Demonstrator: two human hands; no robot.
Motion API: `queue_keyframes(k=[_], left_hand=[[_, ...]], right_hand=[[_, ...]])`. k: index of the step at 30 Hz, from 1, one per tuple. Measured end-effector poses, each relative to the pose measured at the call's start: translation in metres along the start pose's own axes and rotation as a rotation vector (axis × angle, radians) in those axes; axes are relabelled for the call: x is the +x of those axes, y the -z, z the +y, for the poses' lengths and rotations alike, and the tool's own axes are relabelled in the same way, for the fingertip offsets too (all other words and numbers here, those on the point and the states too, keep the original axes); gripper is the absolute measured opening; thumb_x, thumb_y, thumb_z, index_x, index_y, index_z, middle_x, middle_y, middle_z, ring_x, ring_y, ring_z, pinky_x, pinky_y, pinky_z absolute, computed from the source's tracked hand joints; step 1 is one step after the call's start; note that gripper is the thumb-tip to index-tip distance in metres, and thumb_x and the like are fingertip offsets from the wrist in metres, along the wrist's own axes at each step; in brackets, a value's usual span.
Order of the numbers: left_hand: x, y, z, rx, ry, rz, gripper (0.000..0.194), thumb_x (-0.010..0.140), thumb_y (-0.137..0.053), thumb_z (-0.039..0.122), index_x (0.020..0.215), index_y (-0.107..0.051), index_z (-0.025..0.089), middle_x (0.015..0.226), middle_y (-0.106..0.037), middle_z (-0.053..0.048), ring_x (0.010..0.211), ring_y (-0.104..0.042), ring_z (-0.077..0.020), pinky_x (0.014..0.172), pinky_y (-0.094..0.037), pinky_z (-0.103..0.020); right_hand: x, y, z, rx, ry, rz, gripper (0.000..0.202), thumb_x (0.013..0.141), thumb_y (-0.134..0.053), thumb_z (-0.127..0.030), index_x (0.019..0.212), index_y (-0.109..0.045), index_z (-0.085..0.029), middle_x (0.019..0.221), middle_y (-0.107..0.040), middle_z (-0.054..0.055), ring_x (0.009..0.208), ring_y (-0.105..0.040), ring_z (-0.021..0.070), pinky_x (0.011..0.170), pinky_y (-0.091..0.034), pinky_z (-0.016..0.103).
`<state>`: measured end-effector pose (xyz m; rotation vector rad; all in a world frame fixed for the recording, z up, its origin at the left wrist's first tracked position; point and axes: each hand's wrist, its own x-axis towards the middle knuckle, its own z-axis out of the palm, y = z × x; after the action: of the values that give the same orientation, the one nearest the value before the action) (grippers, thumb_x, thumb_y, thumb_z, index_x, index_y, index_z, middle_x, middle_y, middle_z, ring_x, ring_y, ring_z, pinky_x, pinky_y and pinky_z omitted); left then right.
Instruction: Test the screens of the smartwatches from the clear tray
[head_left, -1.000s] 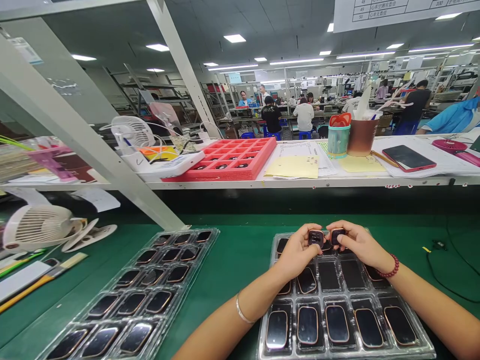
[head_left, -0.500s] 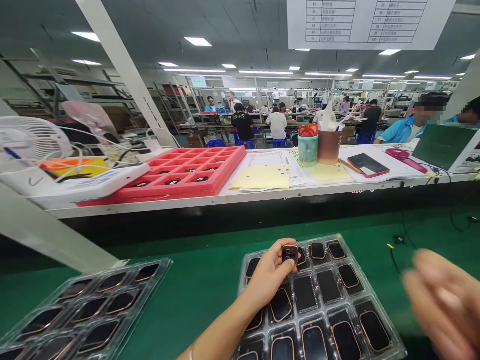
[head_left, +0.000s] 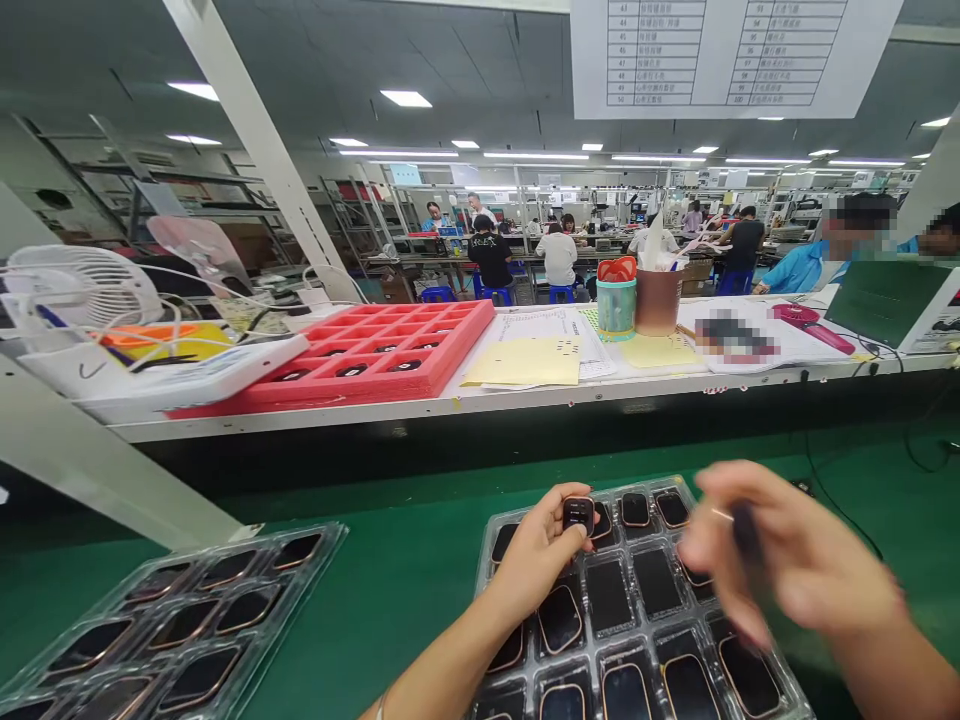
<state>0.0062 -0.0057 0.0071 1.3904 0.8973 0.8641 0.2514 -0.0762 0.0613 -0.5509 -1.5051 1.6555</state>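
My left hand (head_left: 536, 545) is closed on a small square smartwatch body (head_left: 578, 514) without a strap, its dark screen showing lit marks. The thumb presses near the screen's lower edge, above the far part of a clear plastic tray (head_left: 622, 635). Rose-gold-rimmed watch bodies (head_left: 690, 685) lie in many of the tray's pockets; two middle pockets show only dark bottoms. Over the tray's right side hovers my right hand (head_left: 795, 560), smeared by motion with its fingers curved. A dark shape shows between thumb and fingers, but whether it is held I cannot make out.
Another clear tray (head_left: 300, 590) of watch bodies lies on the green mat (head_left: 382, 620) at left. A white shelf edge (head_left: 525, 398) runs behind, carrying a red foam tray (head_left: 420, 375), papers and cups. A slanted white post (head_left: 97, 450) stands at left; cables (head_left: 847, 505) lie at right.
My right hand has moved left from the right edge to over the tray's right side. My left hand still holds the smartwatch body in nearly the same place. The view has tilted slightly up.
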Motion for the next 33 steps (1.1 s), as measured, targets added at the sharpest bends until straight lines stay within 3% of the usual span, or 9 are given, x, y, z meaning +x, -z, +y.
queue_keyframes(k=[2,5,7,12,18,33], left_hand=[[-0.001,0.000,0.000,-0.004,-0.004,0.003,0.038,0.073,-0.055,0.024,0.110,-0.048,0.016,0.091,-0.060,-0.004,0.069,-0.058,-0.0131,0.064,-0.043,-0.026],[-0.002,0.001,-0.001,-0.002,-0.007,0.024,0.037,0.072,-0.055,0.023,0.108,-0.050,0.017,0.090,-0.060,-0.003,0.068,-0.058,-0.0132,0.062,-0.043,-0.026],[-0.001,0.002,-0.002,-0.001,-0.006,0.040,0.037,0.071,-0.055,0.022,0.107,-0.050,0.017,0.090,-0.060,-0.003,0.067,-0.058,-0.0130,0.059,-0.042,-0.025],[0.004,0.005,-0.006,-0.031,-0.011,0.046,0.038,0.071,-0.057,0.025,0.107,-0.049,0.016,0.087,-0.061,-0.004,0.062,-0.057,-0.0119,0.053,-0.038,-0.023],[0.002,0.004,-0.001,-0.049,-0.015,0.079,0.036,0.071,-0.058,0.026,0.105,-0.050,0.016,0.084,-0.059,-0.003,0.061,-0.056,-0.0109,0.050,-0.035,-0.021],[0.001,0.003,0.001,-0.061,-0.020,0.108,0.045,0.073,-0.063,0.031,0.113,-0.051,0.015,0.091,-0.062,-0.007,0.067,-0.059,-0.0133,0.053,-0.039,-0.021]], right_hand=[[0.032,0.001,0.017,-0.005,0.017,0.004,0.058,0.075,-0.073,-0.041,0.124,-0.048,-0.023,0.114,-0.058,0.011,0.071,-0.064,0.0146,0.056,-0.054,0.025],[0.072,0.009,0.048,-0.110,-0.016,0.127,0.033,0.084,-0.061,-0.036,0.112,-0.055,-0.019,0.102,-0.063,0.007,0.059,-0.060,0.0087,0.053,-0.051,0.022],[0.083,0.015,0.064,-0.190,-0.047,0.185,0.025,0.085,-0.057,-0.032,0.105,-0.058,-0.017,0.093,-0.065,0.006,0.054,-0.057,0.0071,0.052,-0.048,0.021],[0.079,0.021,0.076,-0.204,-0.036,0.186,0.033,0.080,-0.057,-0.021,0.113,-0.053,-0.019,0.104,-0.062,0.007,0.064,-0.059,0.0090,0.055,-0.049,0.021],[0.079,0.019,0.079,-0.224,-0.055,0.138,0.040,0.076,-0.052,-0.012,0.115,-0.051,-0.019,0.103,-0.061,0.005,0.065,-0.059,0.0086,0.057,-0.049,0.022],[0.076,0.018,0.082,-0.325,-0.089,0.140,0.043,0.074,-0.049,-0.006,0.115,-0.052,-0.020,0.103,-0.060,0.005,0.067,-0.059,0.0102,0.059,-0.050,0.024]])
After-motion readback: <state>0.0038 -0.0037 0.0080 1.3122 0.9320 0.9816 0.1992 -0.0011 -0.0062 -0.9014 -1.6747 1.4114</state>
